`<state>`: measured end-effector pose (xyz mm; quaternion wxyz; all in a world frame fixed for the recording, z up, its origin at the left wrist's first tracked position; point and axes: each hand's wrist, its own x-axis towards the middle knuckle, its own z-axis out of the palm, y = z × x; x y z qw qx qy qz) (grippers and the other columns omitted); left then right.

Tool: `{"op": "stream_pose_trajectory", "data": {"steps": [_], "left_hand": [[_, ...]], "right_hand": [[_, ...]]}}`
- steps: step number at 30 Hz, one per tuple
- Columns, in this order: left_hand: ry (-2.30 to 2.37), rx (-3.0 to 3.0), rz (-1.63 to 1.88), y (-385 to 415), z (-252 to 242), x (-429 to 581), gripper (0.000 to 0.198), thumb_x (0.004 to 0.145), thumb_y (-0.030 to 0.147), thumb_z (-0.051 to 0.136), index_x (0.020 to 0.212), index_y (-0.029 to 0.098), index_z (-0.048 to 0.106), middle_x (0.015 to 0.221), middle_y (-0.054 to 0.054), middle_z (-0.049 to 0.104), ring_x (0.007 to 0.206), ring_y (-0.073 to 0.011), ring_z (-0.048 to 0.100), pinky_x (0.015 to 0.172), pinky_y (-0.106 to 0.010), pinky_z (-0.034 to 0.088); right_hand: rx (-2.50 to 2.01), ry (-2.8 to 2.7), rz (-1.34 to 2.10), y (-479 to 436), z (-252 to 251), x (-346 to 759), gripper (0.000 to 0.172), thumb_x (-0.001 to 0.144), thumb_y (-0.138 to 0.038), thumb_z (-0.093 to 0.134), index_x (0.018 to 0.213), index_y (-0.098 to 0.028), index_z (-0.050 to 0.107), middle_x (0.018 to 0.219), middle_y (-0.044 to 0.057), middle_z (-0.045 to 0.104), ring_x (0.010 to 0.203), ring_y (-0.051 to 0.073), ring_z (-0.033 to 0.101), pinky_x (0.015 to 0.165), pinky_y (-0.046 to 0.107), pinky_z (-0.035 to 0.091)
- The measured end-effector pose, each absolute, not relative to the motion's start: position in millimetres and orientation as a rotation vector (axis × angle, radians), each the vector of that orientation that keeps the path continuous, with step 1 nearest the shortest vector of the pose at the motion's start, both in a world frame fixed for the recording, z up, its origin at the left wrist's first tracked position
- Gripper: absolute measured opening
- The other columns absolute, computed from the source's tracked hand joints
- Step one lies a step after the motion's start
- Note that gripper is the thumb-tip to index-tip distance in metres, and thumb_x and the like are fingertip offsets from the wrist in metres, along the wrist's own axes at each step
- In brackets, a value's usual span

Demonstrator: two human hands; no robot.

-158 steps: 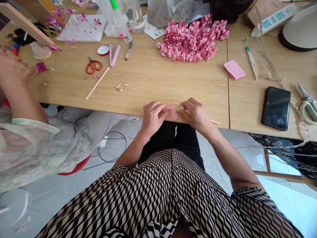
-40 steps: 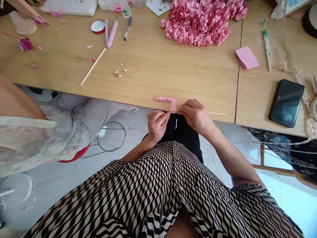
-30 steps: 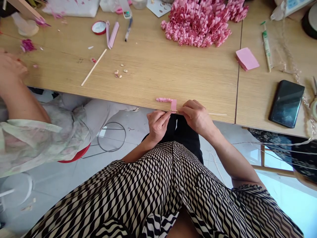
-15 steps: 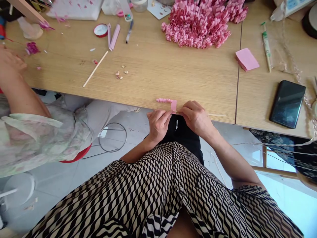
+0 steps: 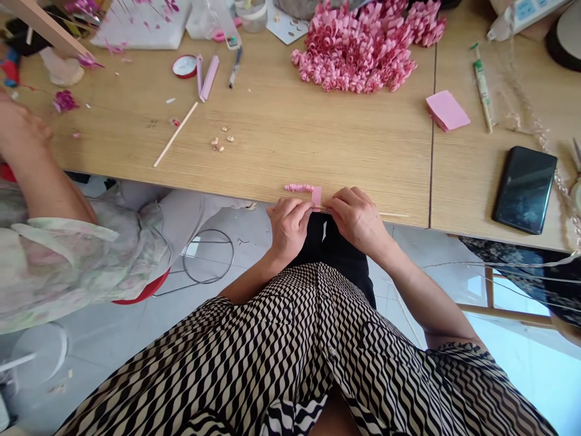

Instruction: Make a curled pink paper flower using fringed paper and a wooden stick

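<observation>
Wooden tabletop (image 5: 281, 163) carries a heaped pile of pink paper curls (image 5: 354, 51), a pad of pink paper (image 5: 447, 111), a loose thin stick (image 5: 176, 142) and a black phone (image 5: 524, 189), while a co-worker's hand (image 5: 18, 127) sits well off to the left near a magenta paper scrap (image 5: 65, 101). At the table's front edge, the person's right hand (image 5: 358, 221) is closed in a firm pinch on a thin wooden stick (image 5: 394, 214), whose end pokes out to the right. The left hand (image 5: 288, 227) closes its fingertips at the foot of a narrow pink paper strip (image 5: 316, 195), which stands up between the hands. A tight pink paper coil (image 5: 298, 188) runs left from the strip along the edge; it seems the same piece, though that is hard to tell. Fingers hide the stick's middle. The paper looks thin, so too hard a pinch could crease or tear it, and a slackened grip could let the coil spring loose. So close to the edge, a slip could drop it into the lap or onto the floor.
</observation>
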<state>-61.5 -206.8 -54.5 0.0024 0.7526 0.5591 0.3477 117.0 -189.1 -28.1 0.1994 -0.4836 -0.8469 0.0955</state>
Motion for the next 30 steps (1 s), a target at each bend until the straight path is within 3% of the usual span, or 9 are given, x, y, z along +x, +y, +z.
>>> {"op": "stream_pose_trajectory", "data": {"steps": [7, 16, 24, 30], "left_hand": [[1.742, 2.403, 1.183, -215, -66, -63, 0.02, 0.098, 0.027, 0.052, 0.098, 0.025, 0.072, 0.086, -0.002, 0.07, 0.084, -0.0158, 0.062, 0.08, -0.034, 0.04], [1.758, 2.42, 1.067, -210, -58, -62, 0.023, 0.098, 0.032, 0.05, 0.102, 0.025, 0.071, 0.086, -0.002, 0.069, 0.082, -0.0162, 0.059, 0.077, -0.034, 0.035], [1.837, 2.46, 0.842, -205, -50, -58, 0.033, 0.1, 0.041, 0.044, 0.122, 0.028, 0.064, 0.089, -0.003, 0.067, 0.082, -0.0183, 0.053, 0.076, -0.036, 0.03], [1.807, 2.442, 0.871, -206, -55, -61, 0.039, 0.101, 0.043, 0.039, 0.125, 0.024, 0.063, 0.095, -0.005, 0.066, 0.088, -0.0186, 0.056, 0.08, -0.035, 0.033]], "right_hand": [[-1.329, -2.44, 0.284, -172, -22, 110, 0.027, 0.098, -0.025, 0.042, 0.108, -0.025, 0.068, 0.095, 0.008, 0.061, 0.081, 0.018, 0.048, 0.07, 0.032, 0.037], [-1.329, -2.498, 0.247, -166, -22, 109, 0.029, 0.097, -0.039, 0.045, 0.11, -0.026, 0.067, 0.094, 0.008, 0.061, 0.08, 0.018, 0.05, 0.067, 0.032, 0.035], [-1.269, -2.355, 0.357, -172, -23, 114, 0.027, 0.098, -0.029, 0.044, 0.101, -0.02, 0.069, 0.093, 0.009, 0.064, 0.086, 0.019, 0.051, 0.074, 0.032, 0.041], [-1.232, -2.339, 0.36, -172, -29, 116, 0.027, 0.098, -0.027, 0.045, 0.094, -0.019, 0.071, 0.089, 0.008, 0.065, 0.083, 0.018, 0.052, 0.074, 0.031, 0.042]]}}
